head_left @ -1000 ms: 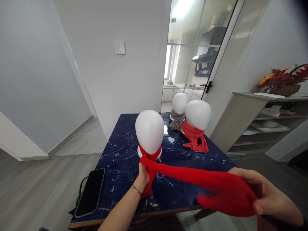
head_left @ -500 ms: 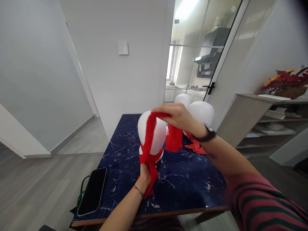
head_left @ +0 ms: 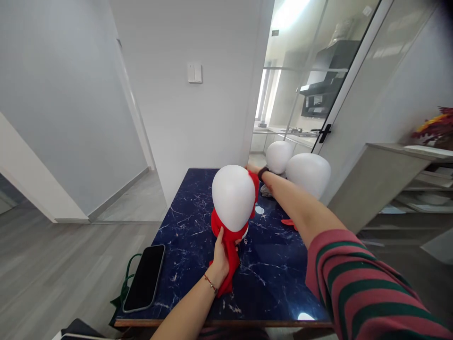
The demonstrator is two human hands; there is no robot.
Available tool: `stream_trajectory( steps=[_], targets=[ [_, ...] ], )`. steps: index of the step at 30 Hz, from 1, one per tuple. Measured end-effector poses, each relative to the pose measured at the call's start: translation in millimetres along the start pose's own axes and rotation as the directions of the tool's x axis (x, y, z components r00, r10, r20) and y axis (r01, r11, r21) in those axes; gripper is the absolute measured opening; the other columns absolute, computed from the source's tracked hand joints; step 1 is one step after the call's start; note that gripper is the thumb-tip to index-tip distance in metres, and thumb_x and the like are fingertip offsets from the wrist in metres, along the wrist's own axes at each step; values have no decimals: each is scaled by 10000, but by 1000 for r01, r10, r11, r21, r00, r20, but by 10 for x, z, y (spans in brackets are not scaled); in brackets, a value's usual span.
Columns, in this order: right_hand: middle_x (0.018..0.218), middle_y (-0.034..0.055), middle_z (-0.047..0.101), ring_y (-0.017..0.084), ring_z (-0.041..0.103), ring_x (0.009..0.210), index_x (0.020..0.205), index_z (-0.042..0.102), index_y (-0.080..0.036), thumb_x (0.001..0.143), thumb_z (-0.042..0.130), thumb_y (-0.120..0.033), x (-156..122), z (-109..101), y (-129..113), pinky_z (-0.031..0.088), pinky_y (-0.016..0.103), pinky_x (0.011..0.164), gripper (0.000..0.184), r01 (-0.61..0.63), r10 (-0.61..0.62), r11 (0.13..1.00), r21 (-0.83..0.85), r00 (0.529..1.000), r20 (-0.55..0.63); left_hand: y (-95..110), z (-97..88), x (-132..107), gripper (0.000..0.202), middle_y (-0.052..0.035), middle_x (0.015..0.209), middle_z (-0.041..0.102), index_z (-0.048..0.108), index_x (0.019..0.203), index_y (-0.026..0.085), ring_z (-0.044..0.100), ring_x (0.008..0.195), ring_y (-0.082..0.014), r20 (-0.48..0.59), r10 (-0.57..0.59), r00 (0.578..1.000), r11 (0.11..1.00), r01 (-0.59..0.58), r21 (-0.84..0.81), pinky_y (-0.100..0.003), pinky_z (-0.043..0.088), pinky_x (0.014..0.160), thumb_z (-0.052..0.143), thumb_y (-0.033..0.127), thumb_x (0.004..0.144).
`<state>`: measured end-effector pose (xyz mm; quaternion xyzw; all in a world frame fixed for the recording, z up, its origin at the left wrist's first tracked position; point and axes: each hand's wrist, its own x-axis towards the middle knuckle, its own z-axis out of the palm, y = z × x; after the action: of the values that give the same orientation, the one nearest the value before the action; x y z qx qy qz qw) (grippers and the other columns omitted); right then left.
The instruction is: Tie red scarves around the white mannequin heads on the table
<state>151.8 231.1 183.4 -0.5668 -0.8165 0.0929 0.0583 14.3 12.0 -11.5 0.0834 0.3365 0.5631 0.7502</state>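
A white foam mannequin head (head_left: 233, 196) stands on the table, seen as a smooth rounded back or front without clear features. Around its neck runs a red scarf (head_left: 231, 264), one end hanging down the near side onto the table. My left hand (head_left: 221, 257) is closed round the scarf and neck at the front, thumb up on the red cloth. Beyond the head's right side, my right hand (head_left: 253, 168) holds the scarf's other stretch, which drops beside the head; its fingers are partly hidden.
Two more white mannequin heads (head_left: 307, 172) stand at the back right, red cloth (head_left: 289, 223) by them. A black-screened phone (head_left: 145, 278) lies on the dark blue marbled table (head_left: 272, 278) near its left edge. A shelf unit (head_left: 382, 160) stands to the right.
My right hand has carried the scarf from in front of the head round to its far right side. The left hand stays at the neck, its thumb now raised against the cloth.
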Motion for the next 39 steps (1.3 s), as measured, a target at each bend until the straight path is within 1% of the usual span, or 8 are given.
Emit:
stream_trajectory(
  steps=[5, 11, 15, 20, 24, 29, 33, 39],
  targets=[
    [1083, 226, 650, 248, 612, 1008, 1063, 668, -51, 826, 533, -123, -619, 607, 613, 426, 289, 844, 282, -264, 259, 964, -33, 961, -96, 20, 13, -12, 546, -79, 667, 693, 629, 1057, 122, 511, 409, -133, -4, -17, 1000, 999, 18, 43, -248, 347, 416, 527, 588, 791],
    [1112, 177, 652, 237, 598, 1053, 1120, 639, -110, 899, 454, -215, -1350, 952, 947, 421, 285, 857, 307, -342, 347, 938, 58, 925, -152, 20, 46, -27, 405, -78, 719, 706, 648, 981, 131, 568, 489, -139, -23, 29, 999, 999, -28, 36, -235, 367, 440, 584, 485, 795],
    [946, 117, 704, 187, 639, 857, 996, 669, -95, 861, 545, -381, -1890, 1167, 757, 454, 252, 753, 339, -120, 55, 856, 504, 988, 143, 25, 66, -58, 390, -72, 651, 687, 651, 892, 132, 500, 405, -119, -28, -40, 999, 998, 41, 48, -234, 337, 398, 546, 499, 815],
    [797, 68, 697, 158, 636, 749, 1031, 627, -103, 708, 721, -412, -2401, 1499, -7, 466, 273, 732, 456, -190, -375, 401, 896, 859, 349, -17, 57, -34, 423, -67, 622, 676, 662, 848, 109, 528, 426, -129, 6, -45, 999, 999, 45, 5, -253, 434, 463, 509, 503, 839],
    [849, 62, 689, 139, 628, 758, 967, 663, -118, 689, 736, -436, -2355, 1741, -517, 474, 279, 761, 429, -241, -501, 186, 953, 811, 303, -40, 56, 22, 450, -110, 816, 724, 666, 1012, 112, 672, 716, -215, 136, -21, 991, 999, 26, -37, -333, 521, 751, 494, 495, 849],
    [716, 52, 670, 145, 627, 707, 842, 684, -87, 640, 756, -500, -2045, 2017, -589, 472, 322, 789, 465, -326, -549, 99, 940, 770, 325, -8, 41, 27, 416, -119, 923, 729, 650, 1080, 115, 683, 864, -243, 135, -22, 991, 999, 18, 27, -346, 518, 826, 574, 427, 816],
    [676, 49, 654, 140, 614, 675, 795, 670, -78, 655, 745, -514, -2008, 2144, -510, 467, 321, 769, 464, -279, -477, 17, 960, 841, 253, 4, 19, -19, 275, -116, 814, 734, 677, 937, 103, 693, 728, -237, 44, -69, 997, 984, 61, 167, -335, 545, 703, 643, 313, 762],
    [626, 17, 608, 107, 547, 571, 707, 608, -113, 699, 661, -613, -2066, 2179, -533, 443, 256, 618, 504, -73, -257, -8, 997, 964, 69, 115, -96, -149, 187, -83, 750, 732, 659, 789, 110, 671, 620, -163, 6, 119, 993, 946, -115, 304, -244, 527, 639, 681, 25, 624]
  ],
)
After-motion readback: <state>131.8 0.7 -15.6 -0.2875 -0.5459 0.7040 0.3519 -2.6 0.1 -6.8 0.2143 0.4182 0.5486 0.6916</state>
